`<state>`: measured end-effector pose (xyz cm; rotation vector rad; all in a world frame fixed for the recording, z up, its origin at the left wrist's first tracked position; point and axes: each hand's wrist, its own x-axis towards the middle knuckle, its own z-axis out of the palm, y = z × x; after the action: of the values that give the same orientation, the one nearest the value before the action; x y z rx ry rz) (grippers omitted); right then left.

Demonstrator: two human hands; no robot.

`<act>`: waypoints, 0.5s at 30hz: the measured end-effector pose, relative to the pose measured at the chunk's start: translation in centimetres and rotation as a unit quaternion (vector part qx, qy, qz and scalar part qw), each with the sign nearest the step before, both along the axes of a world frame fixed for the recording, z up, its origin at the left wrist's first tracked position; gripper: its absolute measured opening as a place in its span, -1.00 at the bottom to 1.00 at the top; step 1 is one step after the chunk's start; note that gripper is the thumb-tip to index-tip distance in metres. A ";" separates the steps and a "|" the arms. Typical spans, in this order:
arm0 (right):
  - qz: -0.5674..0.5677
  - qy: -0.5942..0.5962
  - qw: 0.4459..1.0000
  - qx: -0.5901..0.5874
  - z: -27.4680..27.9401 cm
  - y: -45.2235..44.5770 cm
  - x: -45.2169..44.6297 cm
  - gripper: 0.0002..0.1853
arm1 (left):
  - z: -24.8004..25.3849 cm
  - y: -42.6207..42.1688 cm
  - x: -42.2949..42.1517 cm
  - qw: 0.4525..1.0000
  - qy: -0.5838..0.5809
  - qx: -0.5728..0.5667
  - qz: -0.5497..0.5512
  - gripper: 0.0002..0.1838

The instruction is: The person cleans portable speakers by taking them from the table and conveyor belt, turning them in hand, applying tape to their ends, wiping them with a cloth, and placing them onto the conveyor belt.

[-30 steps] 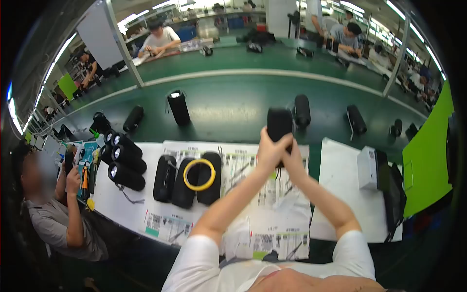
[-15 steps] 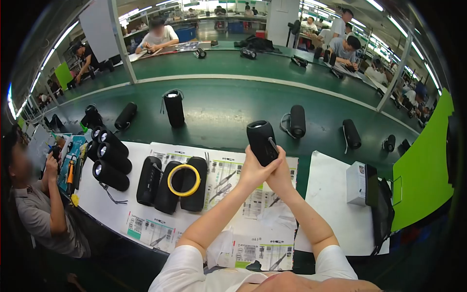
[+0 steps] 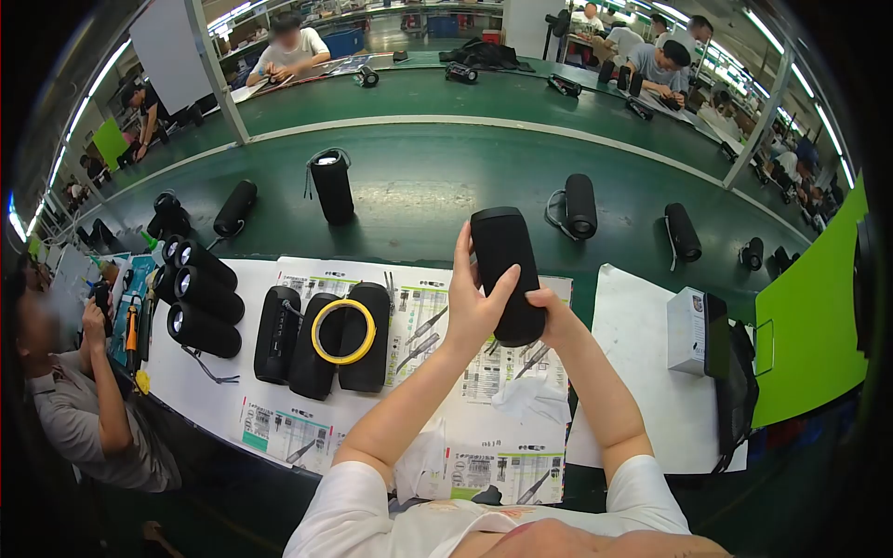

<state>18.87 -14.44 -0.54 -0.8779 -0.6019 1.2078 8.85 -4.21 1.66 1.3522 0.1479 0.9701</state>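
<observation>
Between my hands is a black cylindrical portable speaker (image 3: 507, 274), tilted, its plain mesh side facing me. My left hand (image 3: 480, 302) wraps its left side, fingers along the edge and thumb across the front. At its lower right, my right hand (image 3: 556, 318) grips it near the bottom end; some of those fingers are hidden behind it. Left of my arms, several similar speakers (image 3: 276, 335) lie side by side on the printed paper sheets (image 3: 423, 312). A yellow tape roll (image 3: 319, 349) rests on top of two of them.
More speakers (image 3: 206, 296) are grouped at the left, beside a co-worker (image 3: 70, 400) holding a dark object. One speaker (image 3: 332, 189) stands upright on the green bench (image 3: 437, 195); another speaker (image 3: 580, 206) lies to the right. A white box (image 3: 686, 332) sits far right.
The speaker has been turned, so its end face and strap no longer show and its plain side faces me. My left hand has shifted up its side; the right hand is now lower, apart from the left.
</observation>
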 end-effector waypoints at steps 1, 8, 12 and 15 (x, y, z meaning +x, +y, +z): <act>0.025 0.053 0.998 0.019 -0.9 -0.2 0.5 -0.28 | 0.4 -0.2 -0.2 1.000 -0.010 0.003 -0.002 -0.13; 0.095 0.092 0.981 0.145 -2.4 0.0 1.0 -0.20 | 0.2 -1.7 -0.5 0.997 -0.014 0.078 0.016 -0.05; 0.074 0.081 0.985 0.133 -2.2 0.0 1.2 -0.22 | -0.2 -1.8 -0.1 0.988 -0.018 0.121 0.092 -0.01; 0.010 0.058 0.996 0.062 -1.2 0.4 0.9 -0.19 | -0.5 -0.4 0.2 0.978 -0.003 0.140 0.152 -0.05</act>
<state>19.79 -14.01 -1.69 -0.6944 -0.5863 1.2184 9.05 -4.60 1.19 1.6141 0.2251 1.2878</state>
